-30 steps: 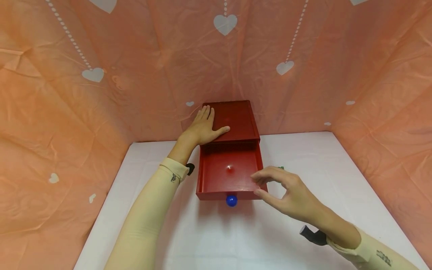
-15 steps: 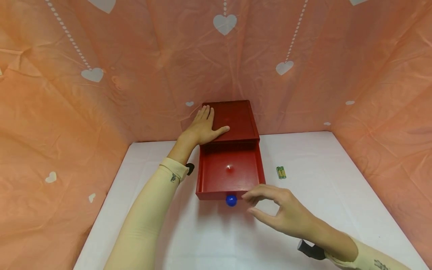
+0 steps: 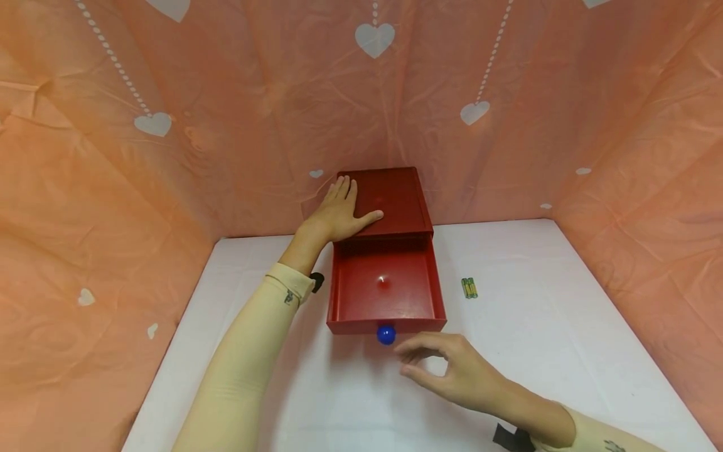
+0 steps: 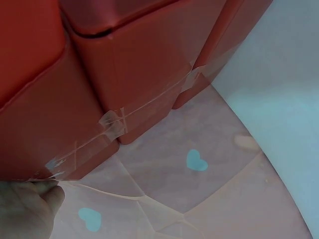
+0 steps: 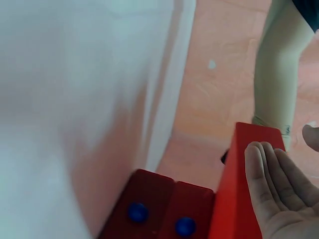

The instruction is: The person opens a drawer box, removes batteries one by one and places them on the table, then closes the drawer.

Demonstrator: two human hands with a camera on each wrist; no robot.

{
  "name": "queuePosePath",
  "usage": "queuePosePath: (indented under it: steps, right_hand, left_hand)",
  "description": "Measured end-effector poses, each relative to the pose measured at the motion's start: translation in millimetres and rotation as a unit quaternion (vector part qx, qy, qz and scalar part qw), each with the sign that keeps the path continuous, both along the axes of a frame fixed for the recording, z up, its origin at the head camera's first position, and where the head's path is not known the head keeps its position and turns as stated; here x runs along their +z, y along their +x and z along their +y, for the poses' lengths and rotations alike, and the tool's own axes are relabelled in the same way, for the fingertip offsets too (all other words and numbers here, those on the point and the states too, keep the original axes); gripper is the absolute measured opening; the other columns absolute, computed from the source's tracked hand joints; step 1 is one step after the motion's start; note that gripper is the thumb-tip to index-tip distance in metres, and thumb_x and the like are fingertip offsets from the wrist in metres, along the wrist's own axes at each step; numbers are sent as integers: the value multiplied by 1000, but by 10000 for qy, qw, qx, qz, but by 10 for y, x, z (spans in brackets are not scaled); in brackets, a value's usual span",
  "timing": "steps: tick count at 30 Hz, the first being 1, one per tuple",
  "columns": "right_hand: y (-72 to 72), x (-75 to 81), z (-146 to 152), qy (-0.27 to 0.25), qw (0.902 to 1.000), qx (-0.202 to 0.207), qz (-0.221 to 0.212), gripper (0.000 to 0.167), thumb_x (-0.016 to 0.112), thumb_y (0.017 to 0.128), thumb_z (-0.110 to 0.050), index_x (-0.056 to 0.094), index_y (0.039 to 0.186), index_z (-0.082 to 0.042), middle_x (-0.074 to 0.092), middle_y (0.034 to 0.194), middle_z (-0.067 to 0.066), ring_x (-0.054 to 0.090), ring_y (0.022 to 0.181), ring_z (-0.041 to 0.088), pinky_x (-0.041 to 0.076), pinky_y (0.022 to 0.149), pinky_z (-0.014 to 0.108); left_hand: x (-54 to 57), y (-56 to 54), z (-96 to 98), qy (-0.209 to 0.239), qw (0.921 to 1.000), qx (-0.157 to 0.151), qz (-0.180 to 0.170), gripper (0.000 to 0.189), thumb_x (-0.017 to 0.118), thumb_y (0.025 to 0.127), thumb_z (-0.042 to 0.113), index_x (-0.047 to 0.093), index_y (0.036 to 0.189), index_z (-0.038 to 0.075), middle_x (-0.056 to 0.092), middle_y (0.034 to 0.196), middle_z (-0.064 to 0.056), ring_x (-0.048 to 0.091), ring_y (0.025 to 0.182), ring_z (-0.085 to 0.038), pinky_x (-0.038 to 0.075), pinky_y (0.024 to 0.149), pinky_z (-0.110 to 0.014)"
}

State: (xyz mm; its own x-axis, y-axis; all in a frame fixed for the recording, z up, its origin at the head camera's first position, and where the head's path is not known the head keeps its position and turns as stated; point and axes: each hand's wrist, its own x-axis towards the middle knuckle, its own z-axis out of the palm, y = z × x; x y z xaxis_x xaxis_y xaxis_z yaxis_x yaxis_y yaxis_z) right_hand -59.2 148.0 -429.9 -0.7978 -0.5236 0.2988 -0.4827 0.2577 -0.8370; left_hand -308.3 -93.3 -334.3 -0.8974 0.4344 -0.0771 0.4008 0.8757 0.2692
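Observation:
A red drawer cabinet [image 3: 398,198] stands against the draped back wall with its top drawer [image 3: 364,301] pulled out. Nothing shows inside that drawer, and a blue ball knob [image 3: 386,334] sits on its front. My left hand [image 3: 336,216] lies flat on the cabinet's left top, fingers spread. Just right of the knob hovers my right hand [image 3: 460,373], thumb and fingers curved apart around empty air. In the right wrist view its fingers [image 5: 279,184] overlap the drawer's front. Small green-and-yellow batteries [image 3: 469,288] lie side by side on the white tabletop, right of the drawer.
Below the pulled-out drawer, closed red drawers [image 5: 152,186] with blue knobs [image 5: 137,212] show in the right wrist view. Clear tape [image 4: 113,124] runs along the cabinet's side. Orange drapes [image 3: 649,157] with white hearts enclose the white table [image 3: 542,301] at the back and sides.
My right hand has moved back and left, from over the drawer's right front corner to beside the knob, uncovering the batteries. The left hand and the drawer have stayed in place.

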Motion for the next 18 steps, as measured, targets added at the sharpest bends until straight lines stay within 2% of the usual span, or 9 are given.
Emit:
queuePosePath:
  steps: [9,18]
  right_hand:
    - [-57,-156,-74,-165,9995,-203,-193,23,78,101,-22,77,122,-13,80,110,-5,76,94,10,65,86,31]
    - [-71,-229,-159,-365,9965,-271,-703,30,78,101,-18,75,126,-3,80,113,4,77,95,12,65,89,32]
  left_hand:
    - [-9,-7,4,-7,10000,7,-30,108,40,104,76,1,171,0,-9,179,-18,-15,166,-28,-8,134,-38]
    - [-16,-14,0,23,10000,17,-25,109,41,104,76,2,171,0,-8,180,-18,-14,166,-27,-7,134,-38]
